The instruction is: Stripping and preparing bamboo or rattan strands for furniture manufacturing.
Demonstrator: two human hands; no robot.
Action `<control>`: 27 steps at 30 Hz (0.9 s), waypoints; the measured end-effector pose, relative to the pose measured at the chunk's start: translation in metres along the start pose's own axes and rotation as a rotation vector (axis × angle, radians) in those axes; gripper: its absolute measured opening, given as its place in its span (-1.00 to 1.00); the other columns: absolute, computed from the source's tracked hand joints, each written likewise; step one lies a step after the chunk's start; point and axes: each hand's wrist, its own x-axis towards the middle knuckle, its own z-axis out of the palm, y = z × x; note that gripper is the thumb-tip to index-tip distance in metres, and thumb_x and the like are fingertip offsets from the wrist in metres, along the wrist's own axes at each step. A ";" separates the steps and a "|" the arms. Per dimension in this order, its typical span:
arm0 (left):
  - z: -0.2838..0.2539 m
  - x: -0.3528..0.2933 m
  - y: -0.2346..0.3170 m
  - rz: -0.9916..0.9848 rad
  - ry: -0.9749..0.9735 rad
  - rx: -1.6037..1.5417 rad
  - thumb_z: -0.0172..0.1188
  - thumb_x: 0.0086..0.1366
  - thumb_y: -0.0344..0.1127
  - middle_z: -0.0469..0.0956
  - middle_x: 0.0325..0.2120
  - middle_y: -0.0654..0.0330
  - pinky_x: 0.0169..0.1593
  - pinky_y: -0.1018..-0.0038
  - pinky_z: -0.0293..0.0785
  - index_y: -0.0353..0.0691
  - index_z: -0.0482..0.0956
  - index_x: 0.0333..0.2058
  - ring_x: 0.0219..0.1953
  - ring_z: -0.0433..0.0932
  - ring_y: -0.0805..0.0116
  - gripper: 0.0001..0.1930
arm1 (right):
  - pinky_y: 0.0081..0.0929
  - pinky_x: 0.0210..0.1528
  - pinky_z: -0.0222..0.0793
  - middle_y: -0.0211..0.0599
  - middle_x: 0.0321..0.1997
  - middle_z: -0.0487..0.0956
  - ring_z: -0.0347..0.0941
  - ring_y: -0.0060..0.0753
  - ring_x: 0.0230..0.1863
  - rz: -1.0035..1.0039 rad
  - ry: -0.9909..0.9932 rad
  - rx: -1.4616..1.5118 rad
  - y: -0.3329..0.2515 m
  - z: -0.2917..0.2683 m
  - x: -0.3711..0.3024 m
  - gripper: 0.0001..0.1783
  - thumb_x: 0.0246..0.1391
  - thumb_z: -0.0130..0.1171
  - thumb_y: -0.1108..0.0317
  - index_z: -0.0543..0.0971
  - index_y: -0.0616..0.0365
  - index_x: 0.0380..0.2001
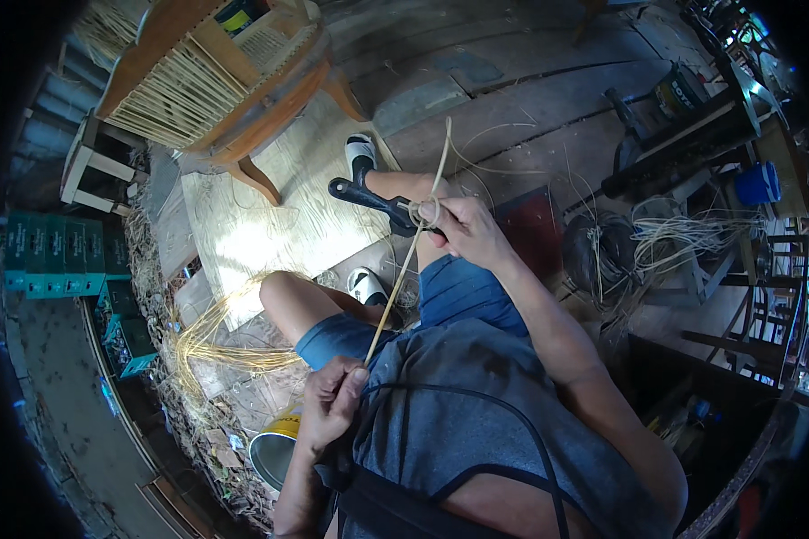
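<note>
A long, thin cane strand (411, 262) runs taut on a slant between my two hands. My left hand (331, 400) is closed in a fist round its lower end, beside my left thigh. Over my right knee, my right hand (470, 235) pinches the strand where it loops, and its free end sticks up beyond my fingers. A black tool (368, 195) with a hole in its end lies across my right leg, reaching to my right fingers. Whether those fingers grip it too, I cannot tell; its far end is hidden behind them.
A wooden chair (225, 108) with a woven cane seat stands at upper left on a plywood sheet (243, 216). Loose cane (216, 346) lies left of my legs, by a yellow bucket (279, 445). Cane bundles (692, 241) and a blue container (758, 184) sit at right; green crates (58, 256) at far left.
</note>
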 end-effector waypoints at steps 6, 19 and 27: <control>-0.023 -0.030 0.003 -0.033 -0.011 -0.013 0.08 0.32 -0.35 0.33 -0.70 0.40 -0.56 0.65 0.17 -0.30 0.47 -0.44 -0.65 0.25 0.67 -0.83 | -0.66 -0.68 0.16 -0.47 -0.67 0.47 0.23 -0.75 -0.71 0.102 -0.062 0.237 -0.013 -0.013 0.017 -0.57 0.26 -0.02 0.08 0.60 0.23 -0.42; -0.026 0.119 0.018 0.448 0.001 0.831 0.16 0.24 -0.13 0.57 -0.26 -0.08 -0.03 0.25 0.39 -0.40 0.53 -0.21 -0.13 0.52 -0.01 -0.62 | -0.44 -0.53 0.36 -0.19 -0.63 0.53 0.44 -0.40 -0.66 0.016 0.266 -0.113 -0.025 0.003 -0.005 -0.60 0.25 -0.05 0.14 0.58 0.29 -0.21; 0.044 0.156 0.035 0.185 -0.233 0.165 0.07 0.34 -0.35 0.36 -0.72 0.37 -0.53 0.68 0.24 -0.33 0.53 -0.46 -0.62 0.31 0.68 -0.78 | -0.46 -0.56 0.29 -0.29 -0.71 0.47 0.38 -0.48 -0.68 -0.002 0.274 -0.003 0.007 0.018 -0.029 -0.65 0.24 0.00 0.19 0.54 0.26 -0.47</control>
